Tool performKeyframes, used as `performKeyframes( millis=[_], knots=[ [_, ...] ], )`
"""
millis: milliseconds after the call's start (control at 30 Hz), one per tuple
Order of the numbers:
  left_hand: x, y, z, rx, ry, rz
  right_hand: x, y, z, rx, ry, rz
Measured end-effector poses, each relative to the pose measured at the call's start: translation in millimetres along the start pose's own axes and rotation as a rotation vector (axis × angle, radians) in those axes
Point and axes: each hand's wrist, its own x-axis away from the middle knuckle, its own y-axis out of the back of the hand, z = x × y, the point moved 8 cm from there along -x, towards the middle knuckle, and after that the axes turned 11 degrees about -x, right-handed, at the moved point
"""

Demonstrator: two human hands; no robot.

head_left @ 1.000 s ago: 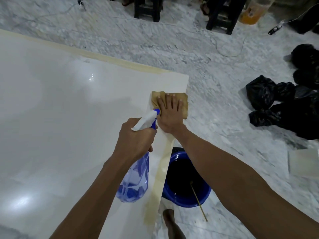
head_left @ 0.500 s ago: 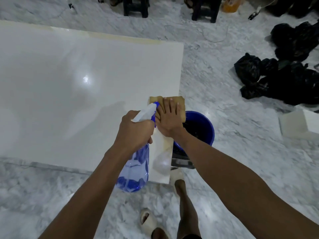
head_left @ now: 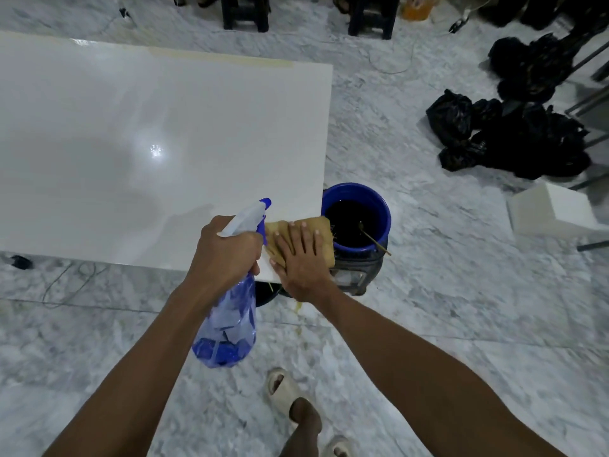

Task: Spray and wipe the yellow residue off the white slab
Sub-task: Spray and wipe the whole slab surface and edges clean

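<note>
Left hand (head_left: pixel 227 250) curled tight around the neck of a blue spray bottle (head_left: pixel 230 311), white trigger head and blue nozzle aimed forward over the near right corner of the white slab (head_left: pixel 164 136). Bottle body hanging below the slab's near edge, some blue liquid at the bottom. Right hand (head_left: pixel 301 258) flat, fingers straight and spread, pressing a tan cloth (head_left: pixel 321 232) on that same corner; cloth reaching past the slab's right edge. Faint yellow residue (head_left: pixel 237 59) in a thin strip along the far edge of the slab. Slab glossy, raised above a grey marble floor (head_left: pixel 461 308). Just beside the corner, a blue bucket (head_left: pixel 357 192) with dark inside and a thin stick (head_left: pixel 375 240) leaning in it. Farther right, black plastic bags (head_left: pixel 514 133) and a white block (head_left: pixel 553 209). At the bottom, a foot in a pale sandal (head_left: pixel 283 387).
</note>
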Motion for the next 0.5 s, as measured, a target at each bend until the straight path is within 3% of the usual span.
performKeyframes(
  millis=[267,367,433,500],
  knots=[
    [61,-8,-14,0.000,-0.016,-0.027,80,-9,20,-0.162,0.097,0.148],
    [80,-13,-15,0.002,-0.009,-0.029,109,-3,21,-0.260,0.055,0.299],
    [87,-15,-16,0.003,0.002,-0.024,125,11,19,-0.509,-0.070,0.408],
    [89,-15,-22,0.012,0.017,-0.029,135,29,9,-0.941,-0.236,0.425]
  ],
)
